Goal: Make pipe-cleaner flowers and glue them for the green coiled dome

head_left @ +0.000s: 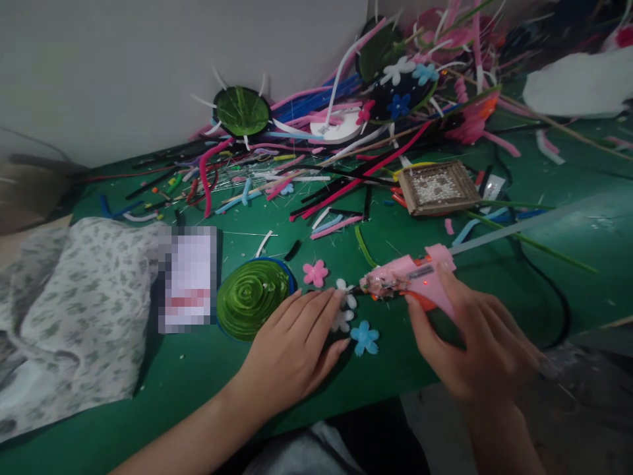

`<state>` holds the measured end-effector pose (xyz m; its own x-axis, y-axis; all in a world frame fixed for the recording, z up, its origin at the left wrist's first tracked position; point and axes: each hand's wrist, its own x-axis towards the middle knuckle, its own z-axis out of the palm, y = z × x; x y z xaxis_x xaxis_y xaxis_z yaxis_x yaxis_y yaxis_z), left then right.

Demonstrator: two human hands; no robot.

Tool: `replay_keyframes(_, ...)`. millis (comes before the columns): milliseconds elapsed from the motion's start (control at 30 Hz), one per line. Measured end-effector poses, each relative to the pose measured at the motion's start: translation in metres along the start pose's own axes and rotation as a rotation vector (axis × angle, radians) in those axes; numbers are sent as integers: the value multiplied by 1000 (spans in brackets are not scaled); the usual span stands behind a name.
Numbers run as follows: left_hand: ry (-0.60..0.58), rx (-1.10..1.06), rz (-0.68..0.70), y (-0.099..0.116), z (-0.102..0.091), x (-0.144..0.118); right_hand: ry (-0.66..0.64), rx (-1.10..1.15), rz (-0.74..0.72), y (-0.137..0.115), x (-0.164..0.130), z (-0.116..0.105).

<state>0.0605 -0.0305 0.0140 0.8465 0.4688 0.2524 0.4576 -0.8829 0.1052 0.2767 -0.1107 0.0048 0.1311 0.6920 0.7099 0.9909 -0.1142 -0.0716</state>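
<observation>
My right hand [479,343] is wrapped around the handle of a pink hot glue gun [420,274], a glue stick running out of its back. The nozzle points left and meets a white felt-like flower [346,320]. My left hand [291,343] lies with fingers stretched out, its fingertips at that flower's left edge and partly covering it. Directly beside the left hand is a round green coiled piece [250,297] with a blue rim. A pink flower [315,273] lies just above the fingertips, and a light blue flower [364,338] below the white one.
Pipe cleaner scraps [277,188] litter the back of the green table [395,363]. A cardboard square with whitish filling [440,188] lies behind the glue gun. Patterned cloth [93,297] and a blurred-out rectangle [190,277] are at left. A black cord [564,297] curves at right.
</observation>
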Motion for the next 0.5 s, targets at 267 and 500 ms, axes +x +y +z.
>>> replay_keyframes(267,-19,-27,1,0,1,1,15,1,-17,0,0,-1)
replay_keyframes(500,-22,-65,-9,0,0,2,20,-9,-29,0,1,-1)
